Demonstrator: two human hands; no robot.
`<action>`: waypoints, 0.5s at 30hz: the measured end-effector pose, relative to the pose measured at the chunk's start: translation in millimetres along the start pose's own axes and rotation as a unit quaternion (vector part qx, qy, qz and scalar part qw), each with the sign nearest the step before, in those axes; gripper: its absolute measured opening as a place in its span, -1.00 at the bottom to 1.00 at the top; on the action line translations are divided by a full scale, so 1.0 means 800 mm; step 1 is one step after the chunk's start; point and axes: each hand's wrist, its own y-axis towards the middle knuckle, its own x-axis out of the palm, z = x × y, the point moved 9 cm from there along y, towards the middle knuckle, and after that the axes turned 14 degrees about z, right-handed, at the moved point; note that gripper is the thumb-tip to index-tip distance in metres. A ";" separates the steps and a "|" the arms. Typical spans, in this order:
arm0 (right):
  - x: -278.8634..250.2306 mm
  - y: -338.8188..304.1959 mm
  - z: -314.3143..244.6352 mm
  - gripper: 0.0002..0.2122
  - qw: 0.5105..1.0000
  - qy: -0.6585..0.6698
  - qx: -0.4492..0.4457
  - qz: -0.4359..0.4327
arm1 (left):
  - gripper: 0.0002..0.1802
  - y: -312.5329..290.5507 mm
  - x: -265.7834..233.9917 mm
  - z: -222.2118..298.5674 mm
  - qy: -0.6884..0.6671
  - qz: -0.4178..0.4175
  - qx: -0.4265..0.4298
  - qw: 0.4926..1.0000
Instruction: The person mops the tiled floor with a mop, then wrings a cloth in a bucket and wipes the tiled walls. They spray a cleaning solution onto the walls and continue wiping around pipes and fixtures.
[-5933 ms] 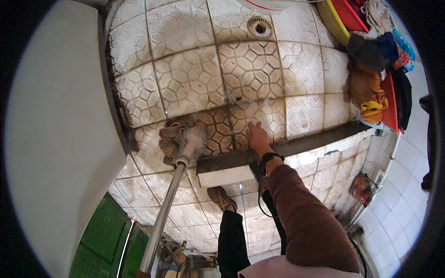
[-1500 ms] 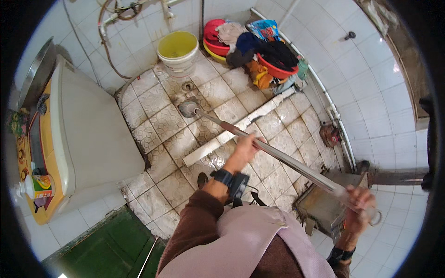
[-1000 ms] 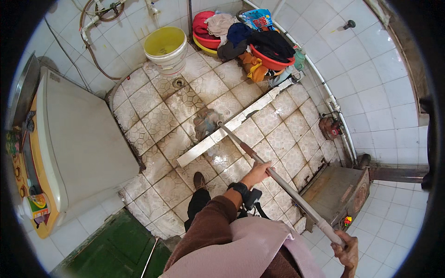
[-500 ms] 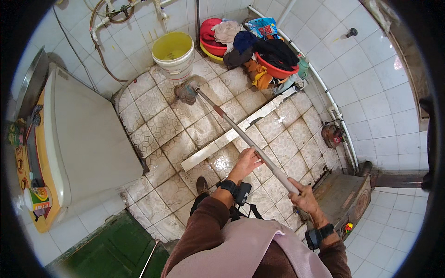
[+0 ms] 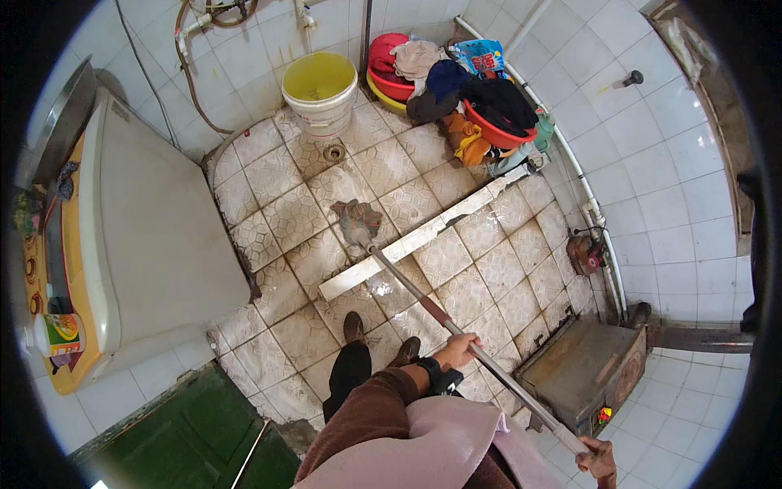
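Observation:
A mop (image 5: 356,218) with a grey-brown, wet-looking rag head lies on the tiled floor, just beyond a low white ledge. Its long pole slants over that ledge toward me, down to the lower right. My left hand (image 5: 457,350) is closed round the middle of the pole, below a reddish-brown section. At the pole's near end, my right hand (image 5: 599,459) grips the pale handle. Beyond the mop head, a round floor drain (image 5: 334,152) shows in front of a white bucket (image 5: 320,106) with a yellow inside.
Red and yellow basins (image 5: 498,130) heaped with clothes stand by the far wall. The low white ledge (image 5: 423,232) crosses the floor. A rusty metal box (image 5: 582,371) is at right, a white cabinet (image 5: 163,220) at left, a green door panel (image 5: 195,432) at lower left.
The mop head has been pulled back toward me, from near the bucket to beside the ledge, uncovering the drain. Both hands have come nearer to me and rightward with the pole.

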 end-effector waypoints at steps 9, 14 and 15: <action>0.184 0.086 -0.126 -0.61 0.991 0.012 -0.111 -0.077 | -0.97 -0.056 -0.006 0.229 -0.025 0.003 0.296 0.955; 0.314 0.120 -0.246 -0.49 0.952 -0.090 -0.228 -0.186 | -0.88 -0.087 0.020 0.317 -0.013 -0.037 0.253 0.967; 0.325 0.118 -0.245 -0.48 0.950 -0.099 -0.213 -0.205 | -0.86 -0.100 0.019 0.324 -0.037 -0.051 0.278 0.959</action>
